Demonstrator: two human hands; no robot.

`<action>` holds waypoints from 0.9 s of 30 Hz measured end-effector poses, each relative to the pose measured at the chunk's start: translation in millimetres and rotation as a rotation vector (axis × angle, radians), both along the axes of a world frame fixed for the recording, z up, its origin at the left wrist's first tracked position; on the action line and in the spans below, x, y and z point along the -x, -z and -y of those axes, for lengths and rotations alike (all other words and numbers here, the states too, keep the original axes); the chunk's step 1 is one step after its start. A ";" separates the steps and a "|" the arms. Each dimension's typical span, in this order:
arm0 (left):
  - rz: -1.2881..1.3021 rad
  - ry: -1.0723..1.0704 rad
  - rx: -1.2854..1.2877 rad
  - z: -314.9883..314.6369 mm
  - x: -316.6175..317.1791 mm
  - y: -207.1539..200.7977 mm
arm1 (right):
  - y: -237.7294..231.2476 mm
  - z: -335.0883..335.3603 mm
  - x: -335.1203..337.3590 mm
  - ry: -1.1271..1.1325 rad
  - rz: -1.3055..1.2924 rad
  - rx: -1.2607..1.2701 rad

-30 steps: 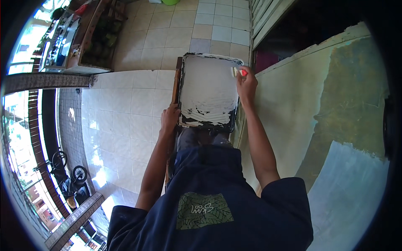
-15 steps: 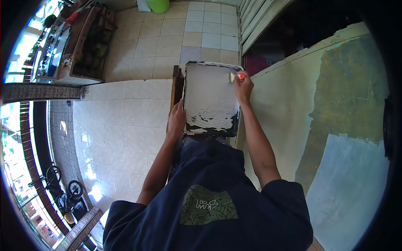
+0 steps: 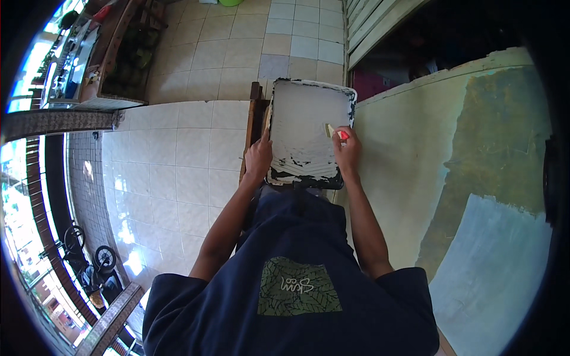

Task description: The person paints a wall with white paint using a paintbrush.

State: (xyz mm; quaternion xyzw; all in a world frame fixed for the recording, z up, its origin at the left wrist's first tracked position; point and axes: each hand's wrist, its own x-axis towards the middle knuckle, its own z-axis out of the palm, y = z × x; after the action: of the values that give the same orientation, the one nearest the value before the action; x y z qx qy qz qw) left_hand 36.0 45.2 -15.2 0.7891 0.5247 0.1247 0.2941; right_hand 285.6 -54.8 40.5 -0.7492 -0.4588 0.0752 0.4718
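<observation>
A black paint tray (image 3: pixel 309 113), coated with whitish paint, is in front of my body. Dark patches show through at its ribbed near end. My left hand (image 3: pixel 259 159) grips the tray's left rim, its fingers lying along the edge. In my right hand (image 3: pixel 349 153) is a paintbrush (image 3: pixel 333 132) with a red-and-white handle. Its pale bristles point left over the tray's right half; whether they touch the paint I cannot tell.
To the right runs a wall (image 3: pixel 409 154) with bare greenish patches and a fresh pale-blue area (image 3: pixel 487 261). A wooden piece (image 3: pixel 254 118) stands along the tray's left side. Tiled floor (image 3: pixel 178 142) lies left, a bicycle (image 3: pixel 89 267) beyond, and a cabinet (image 3: pixel 116 65) at far left.
My right hand has brought the paintbrush nearer to me over the tray. The tray appears slightly farther right in view, and my left hand has shifted along its rim.
</observation>
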 end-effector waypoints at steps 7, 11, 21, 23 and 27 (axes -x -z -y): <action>0.008 0.069 0.010 -1.7 9.1 -4.4 | 0.3 -43.7 -21.4 -0.040 0.017 -0.040; -0.038 0.073 0.003 -1.3 6.1 -2.9 | 18.6 -79.9 -21.7 -0.205 -0.014 -0.041; -0.022 0.024 0.094 -1.0 7.5 -4.3 | 2.8 -142.5 11.6 -0.456 -0.117 0.037; -0.039 0.007 0.133 0.7 8.6 -7.6 | 6.8 -147.6 14.1 -0.614 0.041 0.107; -0.036 -0.037 0.186 2.4 8.0 -9.3 | 1.5 -133.6 10.7 -0.739 0.052 0.210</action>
State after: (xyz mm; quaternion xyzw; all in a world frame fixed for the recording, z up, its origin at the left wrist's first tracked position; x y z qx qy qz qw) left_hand 28.0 42.8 -6.0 0.7506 0.5538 0.0665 0.3544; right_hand 274.9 78.8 39.0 -0.5794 -0.6995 0.2676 0.3216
